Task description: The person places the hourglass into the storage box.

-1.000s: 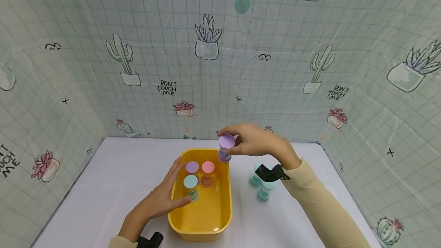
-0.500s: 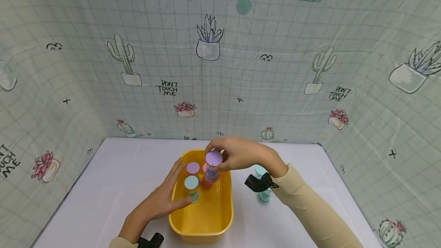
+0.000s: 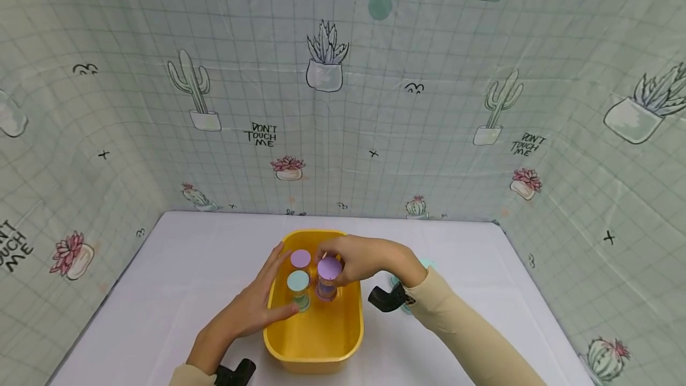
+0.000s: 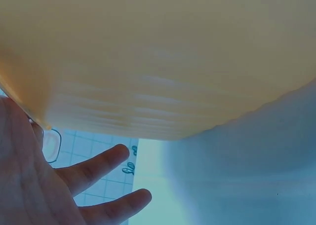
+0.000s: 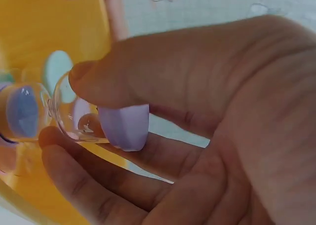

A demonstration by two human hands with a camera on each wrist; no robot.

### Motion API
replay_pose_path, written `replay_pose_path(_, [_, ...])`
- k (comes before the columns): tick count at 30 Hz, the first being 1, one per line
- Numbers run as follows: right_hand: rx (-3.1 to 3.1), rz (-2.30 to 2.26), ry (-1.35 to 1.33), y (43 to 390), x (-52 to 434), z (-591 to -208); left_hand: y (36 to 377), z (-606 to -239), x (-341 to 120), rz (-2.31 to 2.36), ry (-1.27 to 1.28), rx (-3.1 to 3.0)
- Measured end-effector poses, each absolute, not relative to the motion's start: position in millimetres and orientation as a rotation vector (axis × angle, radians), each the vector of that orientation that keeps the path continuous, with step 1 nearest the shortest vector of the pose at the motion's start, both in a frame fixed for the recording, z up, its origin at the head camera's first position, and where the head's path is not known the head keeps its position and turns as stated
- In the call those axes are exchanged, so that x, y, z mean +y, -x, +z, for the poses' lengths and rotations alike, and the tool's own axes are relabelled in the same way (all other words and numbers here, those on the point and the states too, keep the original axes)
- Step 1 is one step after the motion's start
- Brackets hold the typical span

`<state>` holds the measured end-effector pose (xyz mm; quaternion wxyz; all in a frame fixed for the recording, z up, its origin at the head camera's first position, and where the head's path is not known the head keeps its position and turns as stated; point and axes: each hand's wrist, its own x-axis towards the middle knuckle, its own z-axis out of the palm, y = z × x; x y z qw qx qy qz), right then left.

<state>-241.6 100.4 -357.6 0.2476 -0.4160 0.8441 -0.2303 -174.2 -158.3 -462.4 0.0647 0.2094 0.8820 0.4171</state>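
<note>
Tub (image 3: 316, 338), yellow and oblong, sits on the pale surface (image 3: 134, 290). Within it, toward its far half and a little right of its middle, the purple-capped sand timer (image 3: 329, 267) stands roughly upright, with the right hand (image 3: 361, 258) clamped on it, thumb opposite fingers around the clear upper bulb just under the cap. That high grip probably serves to keep the timer's lower end free and the fingers above the tub's floor; whether the base touches that floor I cannot tell. Along the tub's left wall lies the left hand (image 3: 249, 308), its fingers straight and apart, the thumb reaching over the rim; this seems meant to steady the tub against being nudged. Inside the tub, between that hand and the held timer, are another purple-capped timer (image 3: 301, 258) and, nearer, a teal-capped timer (image 3: 298, 282), grouped perhaps so the near half has room. Right of the tub, teal pieces (image 3: 395, 280) show, mostly hidden by the right wrist.
</note>
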Motion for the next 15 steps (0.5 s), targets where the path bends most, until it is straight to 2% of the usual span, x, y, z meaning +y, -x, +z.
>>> replay_pose_path(15, [2.407, -0.471, 0.956, 239.4, 84.6, -388.7, 173.6, -464.2, -158.3, 1.232, -0.599, 2.681])
